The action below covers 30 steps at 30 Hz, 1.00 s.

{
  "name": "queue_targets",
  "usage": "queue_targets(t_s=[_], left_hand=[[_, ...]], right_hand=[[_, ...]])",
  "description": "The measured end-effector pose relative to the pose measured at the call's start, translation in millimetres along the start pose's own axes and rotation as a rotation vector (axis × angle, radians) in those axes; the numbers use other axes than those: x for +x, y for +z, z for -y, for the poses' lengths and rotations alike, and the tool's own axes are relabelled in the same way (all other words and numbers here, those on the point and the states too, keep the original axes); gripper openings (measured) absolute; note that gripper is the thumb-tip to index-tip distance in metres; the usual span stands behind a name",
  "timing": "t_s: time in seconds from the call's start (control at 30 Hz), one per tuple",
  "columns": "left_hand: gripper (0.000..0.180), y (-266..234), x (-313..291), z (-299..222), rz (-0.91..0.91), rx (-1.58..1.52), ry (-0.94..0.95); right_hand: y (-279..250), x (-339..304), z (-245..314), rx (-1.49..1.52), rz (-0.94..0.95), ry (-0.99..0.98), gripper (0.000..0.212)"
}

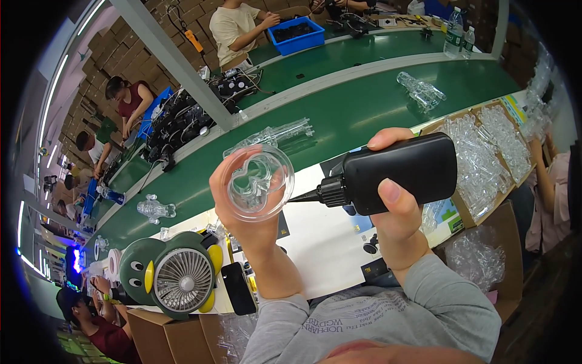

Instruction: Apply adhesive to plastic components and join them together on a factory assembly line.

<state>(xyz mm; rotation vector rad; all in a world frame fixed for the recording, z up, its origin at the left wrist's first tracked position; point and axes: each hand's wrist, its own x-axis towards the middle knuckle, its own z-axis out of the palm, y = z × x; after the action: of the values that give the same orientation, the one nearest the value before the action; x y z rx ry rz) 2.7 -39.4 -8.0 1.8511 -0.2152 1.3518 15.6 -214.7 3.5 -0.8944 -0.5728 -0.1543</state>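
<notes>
My left hand [257,232] is wrapped round a clear plastic cup-shaped part [288,182], its round rim turned toward me and a curved shape showing inside. In my right hand [400,219] is a black squeeze bottle [403,173], lying sideways with its ribbed cap and thin nozzle [308,196] pointing left. The nozzle's tip is at the right side of the part's rim; whether it touches I cannot tell. Just beyond my left hand, long clear plastic pieces [285,133] lie on the green bench [345,115].
A green penguin-shaped fan [185,280] and a black phone [237,288] stand near my left forearm. On the right is a cardboard tray [479,155] of clear parts, above an open carton [509,261]. Clear figures [421,91] dot the bench. Co-workers [236,30] sit across and alongside.
</notes>
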Motion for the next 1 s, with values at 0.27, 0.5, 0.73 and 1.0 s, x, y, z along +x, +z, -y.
queue_targets(t_s=[0.27, 0.5, 0.73, 1.0], left_hand=[[0.053, 2.6, 0.0, -2.2, -0.013, -0.058, -0.015], [0.053, 0.3, 0.2, -1.9, -0.004, -0.03, 0.011], [0.056, -0.6, 0.6, -2.9, 0.006, -0.002, 0.033], [0.06, -1.5, -2.0, 2.8, -0.007, -0.079, 0.033]], right_hand=[[-0.8, 1.5, -0.4, 0.011, -0.034, -0.034, 0.045], [-1.2, 1.7, 1.3, 0.011, -0.037, -0.046, 0.043], [-1.4, 3.4, 2.0, 0.004, -0.063, -0.063, 0.043], [-4.2, 6.5, -1.2, 0.017, -0.048, -0.095, 0.041]])
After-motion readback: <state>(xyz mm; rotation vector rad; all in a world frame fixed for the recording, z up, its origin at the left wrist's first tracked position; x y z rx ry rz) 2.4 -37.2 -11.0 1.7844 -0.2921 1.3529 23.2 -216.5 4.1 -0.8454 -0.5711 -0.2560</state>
